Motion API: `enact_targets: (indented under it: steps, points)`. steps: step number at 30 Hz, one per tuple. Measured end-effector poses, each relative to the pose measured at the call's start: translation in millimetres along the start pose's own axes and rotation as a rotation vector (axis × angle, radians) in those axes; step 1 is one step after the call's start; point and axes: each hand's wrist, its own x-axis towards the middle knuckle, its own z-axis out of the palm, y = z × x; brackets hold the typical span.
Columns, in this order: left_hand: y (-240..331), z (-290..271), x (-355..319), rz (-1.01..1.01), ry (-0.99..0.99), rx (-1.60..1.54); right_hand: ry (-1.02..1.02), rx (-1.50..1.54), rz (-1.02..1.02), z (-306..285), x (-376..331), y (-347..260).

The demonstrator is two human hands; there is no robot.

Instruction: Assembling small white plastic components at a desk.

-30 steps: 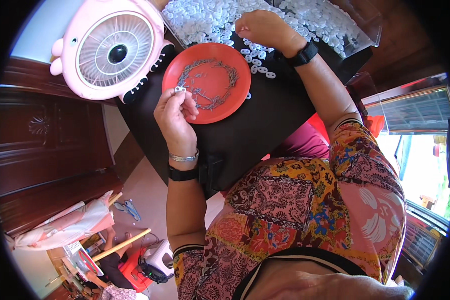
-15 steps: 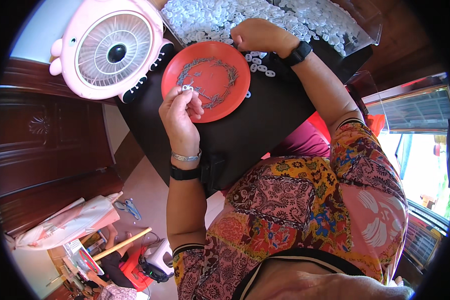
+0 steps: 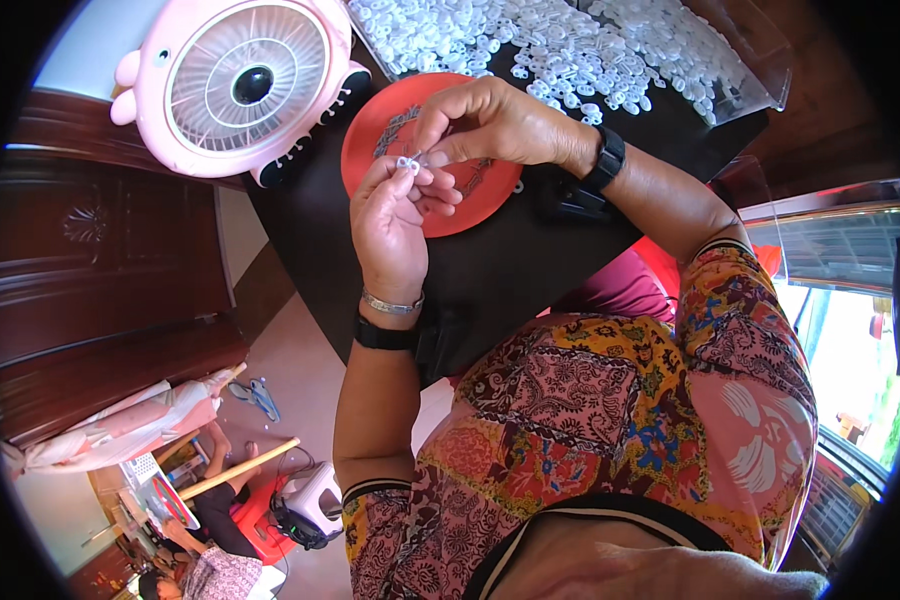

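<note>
Above the red plate [image 3: 510, 190], my left hand [image 3: 391, 220] pinches a small white plastic piece [image 3: 405, 164] with two holes between thumb and forefinger; its other fingers curl loosely. My right hand [image 3: 500, 125] reaches in from the right with thumb and forefinger closed together right at that piece. Whatever its fingertips grip is too small to make out. Small thin grey metal pins [image 3: 394, 130] lie in a ring on the plate, partly covered by my hands.
A pile of similar white plastic pieces [image 3: 580, 60] covers the far side of the dark table [image 3: 500, 262], beside a clear plastic bin wall [image 3: 765, 92]. The pink animal-shaped fan [image 3: 253, 85] stands at the far left. Another person [image 3: 215, 575] is low at the left, near a red stool [image 3: 260, 530].
My right hand has come left and nearer, from the plate's far right rim to the white piece in my left hand. The view has shifted slightly.
</note>
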Motion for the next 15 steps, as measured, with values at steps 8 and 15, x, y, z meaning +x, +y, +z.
enact_targets:
  steps: [8, 15]
  points:
    - [-3.9, -4.3, 1.4, 0.050, 0.040, 0.088, 0.004, 0.169, 0.145, 6.0, -1.1, 0.9]
    - [-2.2, -0.3, 0.0, 0.066, 0.046, 0.081, -0.053, 0.170, 0.259, 0.7, -1.5, 0.1]
